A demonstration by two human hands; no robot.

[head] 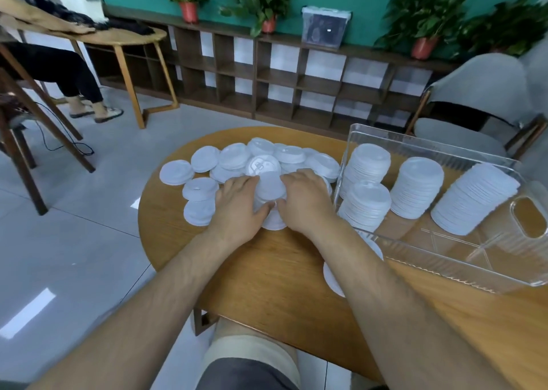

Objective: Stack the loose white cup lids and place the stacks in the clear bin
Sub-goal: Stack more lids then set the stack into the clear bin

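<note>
Loose white cup lids point(204, 158) lie scattered over the far part of a round wooden table point(267, 271). My left hand point(240, 205) and my right hand point(305, 199) close from both sides on a small stack of lids point(270, 185) in the middle of the pile. To the right stands the clear bin point(444, 263), holding several tall stacks of lids point(416, 188). One more lid point(333, 277) lies partly under my right forearm, beside the bin's near wall.
A grey chair point(480, 99) stands behind the bin. A low wooden shelf point(281, 75) with potted plants runs along the green wall. At the far left a seated person point(74, 75) is at another wooden table point(118, 38).
</note>
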